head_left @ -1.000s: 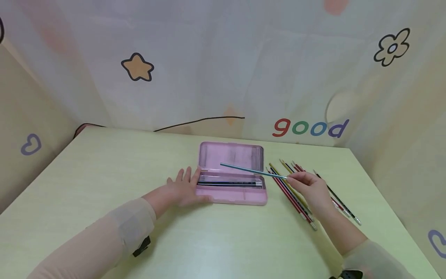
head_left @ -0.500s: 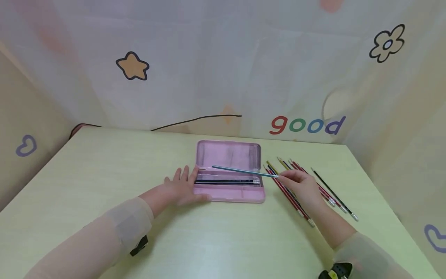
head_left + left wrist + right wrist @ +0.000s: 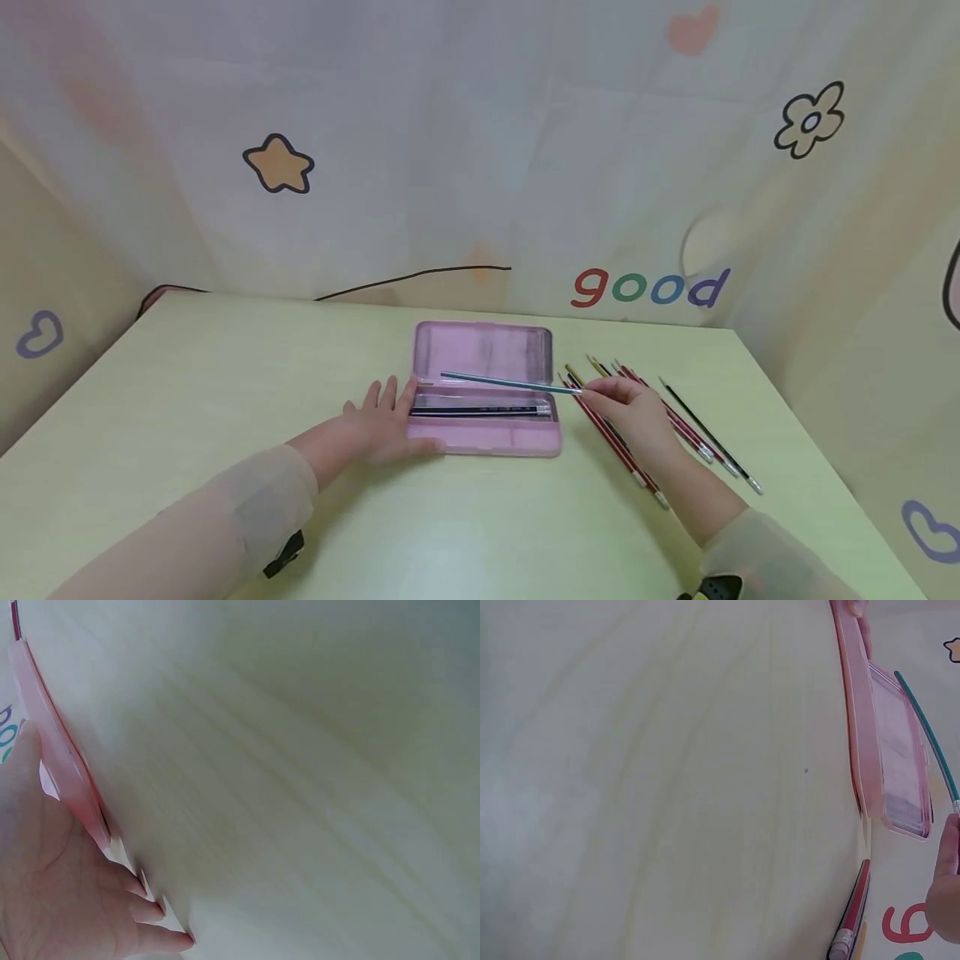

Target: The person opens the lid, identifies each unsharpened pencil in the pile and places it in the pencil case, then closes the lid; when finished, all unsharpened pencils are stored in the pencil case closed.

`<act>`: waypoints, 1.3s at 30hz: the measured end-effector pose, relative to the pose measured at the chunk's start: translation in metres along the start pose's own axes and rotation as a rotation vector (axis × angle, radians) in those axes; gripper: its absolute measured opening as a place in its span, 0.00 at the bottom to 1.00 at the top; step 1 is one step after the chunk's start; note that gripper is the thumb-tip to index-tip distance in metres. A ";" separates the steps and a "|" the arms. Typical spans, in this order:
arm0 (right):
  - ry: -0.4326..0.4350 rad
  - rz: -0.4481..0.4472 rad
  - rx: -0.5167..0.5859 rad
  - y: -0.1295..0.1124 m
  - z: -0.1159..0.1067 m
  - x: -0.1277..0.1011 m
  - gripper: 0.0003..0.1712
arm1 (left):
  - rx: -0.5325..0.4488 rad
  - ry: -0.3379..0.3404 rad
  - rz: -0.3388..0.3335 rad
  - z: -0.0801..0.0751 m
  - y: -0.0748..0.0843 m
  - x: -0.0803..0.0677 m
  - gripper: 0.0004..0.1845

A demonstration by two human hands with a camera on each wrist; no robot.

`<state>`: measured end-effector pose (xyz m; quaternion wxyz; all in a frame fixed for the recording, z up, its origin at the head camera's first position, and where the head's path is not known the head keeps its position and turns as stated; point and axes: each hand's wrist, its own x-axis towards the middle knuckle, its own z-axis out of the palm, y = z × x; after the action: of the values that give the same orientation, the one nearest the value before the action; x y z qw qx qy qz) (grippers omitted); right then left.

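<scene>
A pink pencil case (image 3: pixel 498 437) lies open on the table with its lid folded back. Dark pencils (image 3: pixel 476 411) rest lengthwise in its tray. My left hand (image 3: pixel 378 425) lies against the case's left end, fingers spread and thumb along the front edge; the left wrist view shows the same hand (image 3: pixel 67 885) beside the pink side wall. Between thumb and fingertips, my right hand (image 3: pixel 633 417) pinches one end of a teal pencil (image 3: pixel 510 383). That pencil points left, above the case near the hinge; in the right wrist view the teal pencil (image 3: pixel 926 731) overlaps the lid.
Right of the case, several red and dark pencils (image 3: pixel 611 442) lie slanted on the table, partly under my right hand. Farther right are more red pencils (image 3: pixel 686 425) and a lone black pencil (image 3: pixel 712 437). A printed curtain (image 3: pixel 450 167) hangs behind the table.
My right hand has moved left with the teal pencil, bringing it farther over the case. The left hand keeps its place at the case. The head view has shifted slightly.
</scene>
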<state>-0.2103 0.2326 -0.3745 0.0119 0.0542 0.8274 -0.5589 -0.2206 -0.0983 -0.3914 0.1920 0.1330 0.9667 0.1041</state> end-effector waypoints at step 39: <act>-0.040 -0.022 -0.078 0.008 0.010 0.007 0.19 | 0.017 0.005 0.003 -0.001 0.001 -0.002 0.58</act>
<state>-0.2168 0.2265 -0.3865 0.0242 0.0334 0.8487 -0.5273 -0.2189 -0.0979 -0.3896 0.1883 0.1359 0.9678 0.0967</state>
